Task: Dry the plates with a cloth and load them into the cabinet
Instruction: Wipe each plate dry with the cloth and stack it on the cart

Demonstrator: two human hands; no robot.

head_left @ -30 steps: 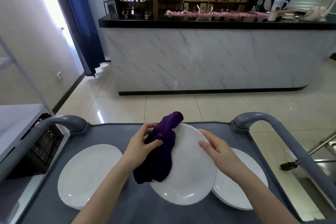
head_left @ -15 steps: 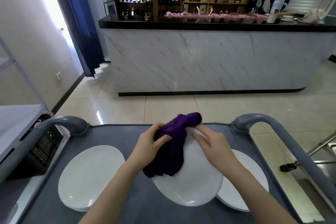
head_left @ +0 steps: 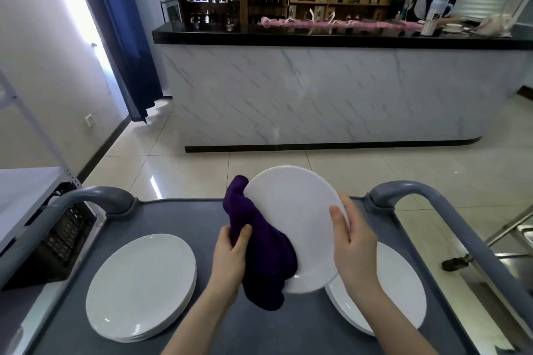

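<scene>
Grey cart top: R hand fingers curl on tilted plate rim; L hand fingers pinch purple cloth at plate's left. Drying step; next prob. rub cloth across plate.

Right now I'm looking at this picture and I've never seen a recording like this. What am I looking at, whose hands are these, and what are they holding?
There is no machine here. These are a person's two bare hands, seen from a wide-angle camera worn on the person's head, which looks forward and down. The left hand grips a purple cloth and holds it against a white plate. The right hand holds that plate by its rim, tilted up above a grey cart. On the cart, a stack of white plates lies to the left. There is another stack to the right, partly hidden by the right arm. Beyond the cart stands a marble-fronted bar counter.
</scene>
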